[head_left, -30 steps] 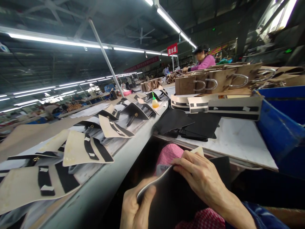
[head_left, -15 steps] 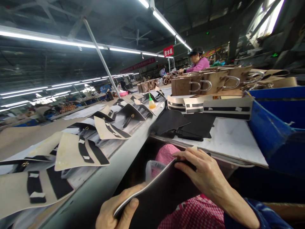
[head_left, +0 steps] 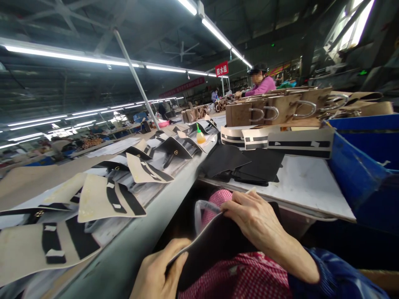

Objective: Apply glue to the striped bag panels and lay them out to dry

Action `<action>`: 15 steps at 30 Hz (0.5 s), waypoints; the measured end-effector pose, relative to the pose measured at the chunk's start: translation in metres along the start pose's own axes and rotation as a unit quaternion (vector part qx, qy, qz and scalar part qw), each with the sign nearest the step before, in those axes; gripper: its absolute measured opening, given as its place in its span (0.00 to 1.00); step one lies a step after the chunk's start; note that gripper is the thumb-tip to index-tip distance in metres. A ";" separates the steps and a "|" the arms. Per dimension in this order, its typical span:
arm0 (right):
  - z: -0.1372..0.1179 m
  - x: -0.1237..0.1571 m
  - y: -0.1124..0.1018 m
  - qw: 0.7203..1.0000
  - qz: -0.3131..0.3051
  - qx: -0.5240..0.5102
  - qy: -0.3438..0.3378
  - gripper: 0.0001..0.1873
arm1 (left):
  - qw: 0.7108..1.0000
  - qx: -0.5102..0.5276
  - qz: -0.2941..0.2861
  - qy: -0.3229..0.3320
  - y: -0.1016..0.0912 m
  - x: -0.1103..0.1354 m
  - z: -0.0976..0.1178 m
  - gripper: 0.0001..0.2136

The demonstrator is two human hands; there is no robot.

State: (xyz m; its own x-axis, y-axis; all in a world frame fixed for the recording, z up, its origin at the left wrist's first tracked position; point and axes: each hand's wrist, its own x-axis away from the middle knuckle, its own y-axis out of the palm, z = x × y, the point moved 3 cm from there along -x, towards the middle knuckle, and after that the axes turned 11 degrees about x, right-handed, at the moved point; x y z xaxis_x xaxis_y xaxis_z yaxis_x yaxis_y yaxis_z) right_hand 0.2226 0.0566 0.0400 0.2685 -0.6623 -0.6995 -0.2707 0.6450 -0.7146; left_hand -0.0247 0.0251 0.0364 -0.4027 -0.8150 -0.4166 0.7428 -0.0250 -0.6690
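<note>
Over my lap, a black leather panel (head_left: 215,245) with a pale edge is held between both hands. My left hand (head_left: 162,268) pinches its near left end, thumb on the black face. At the far right end, my right hand (head_left: 252,218) grips the upper edge, with fingers curled over it; a small pale tip pokes out above these fingers. The panel bows between the two hands, and its back is hidden. Beneath it lies a red-and-white checked apron (head_left: 249,274). A clear plastic piece (head_left: 204,211) shows just behind the panel.
Beige panels with black strips (head_left: 109,197) and black flaps with clasps (head_left: 174,151) line the left bench, near a glue bottle (head_left: 200,135). Black sheets (head_left: 258,164) lie on the white board (head_left: 311,178). A blue bin (head_left: 352,166) stands right; a co-worker (head_left: 263,85) sits beyond brown bags (head_left: 274,110).
My left hand has moved slightly right and up, and the panel is more bent. The right hand has closed further over the edge. The view has shifted a little.
</note>
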 end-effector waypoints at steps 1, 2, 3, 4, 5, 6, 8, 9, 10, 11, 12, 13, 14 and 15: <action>-0.003 0.000 0.002 1.000 0.007 0.020 -0.008 0.08 | 0.998 -0.039 -0.035 -0.025 0.008 -0.003 -0.003 0.13; -0.006 -0.001 0.005 0.999 0.011 0.036 -0.019 0.09 | 0.993 -0.083 -0.065 -0.052 0.018 -0.007 -0.005 0.15; -0.010 -0.001 0.007 0.998 0.012 0.048 -0.030 0.10 | 0.985 -0.127 -0.085 -0.081 0.029 -0.012 -0.006 0.16; -0.014 -0.001 0.009 0.998 0.010 0.056 -0.040 0.10 | 0.976 -0.164 -0.093 -0.106 0.042 -0.019 -0.004 0.17; -0.018 -0.001 0.010 0.997 0.008 0.059 -0.049 0.10 | 0.970 -0.186 -0.093 -0.121 0.055 -0.026 -0.001 0.17; -0.021 -0.001 0.009 0.997 0.008 0.059 -0.055 0.11 | 0.968 -0.196 -0.083 -0.131 0.068 -0.034 0.004 0.17; -0.026 -0.001 0.003 0.996 0.020 0.054 -0.066 0.11 | 0.970 -0.196 -0.049 -0.137 0.086 -0.048 0.010 0.16; -0.026 -0.001 -0.003 0.996 0.030 0.054 -0.069 0.12 | 0.971 -0.192 -0.032 -0.137 0.091 -0.054 0.011 0.15; -0.024 0.000 -0.010 0.995 0.044 0.057 -0.073 0.13 | 0.974 -0.186 -0.018 -0.130 0.092 -0.057 0.010 0.15; -0.021 0.002 -0.017 0.994 0.056 0.063 -0.073 0.13 | 0.977 -0.178 -0.005 -0.117 0.090 -0.058 0.008 0.15; -0.015 0.004 -0.025 0.993 0.066 0.069 -0.072 0.13 | 0.982 -0.166 0.009 -0.095 0.086 -0.057 0.005 0.16; -0.009 0.006 -0.031 0.992 0.075 0.070 -0.067 0.13 | 0.986 -0.151 0.029 -0.065 0.078 -0.055 0.001 0.16; -0.001 0.009 -0.035 0.993 0.082 0.064 -0.059 0.12 | 0.989 -0.132 0.052 -0.030 0.069 -0.052 -0.002 0.16; 0.007 0.011 -0.037 0.994 0.085 0.048 -0.049 0.12 | 0.991 -0.112 0.074 0.006 0.059 -0.048 -0.004 0.16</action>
State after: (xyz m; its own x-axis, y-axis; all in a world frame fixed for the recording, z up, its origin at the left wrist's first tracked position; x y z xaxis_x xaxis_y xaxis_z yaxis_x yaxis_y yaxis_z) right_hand 0.2423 0.0278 0.0589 0.3170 -0.5037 -0.8036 -0.2318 0.7805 -0.5806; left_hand 0.0364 0.0653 0.0146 -0.3062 -0.7933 -0.5263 0.6569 0.2241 -0.7199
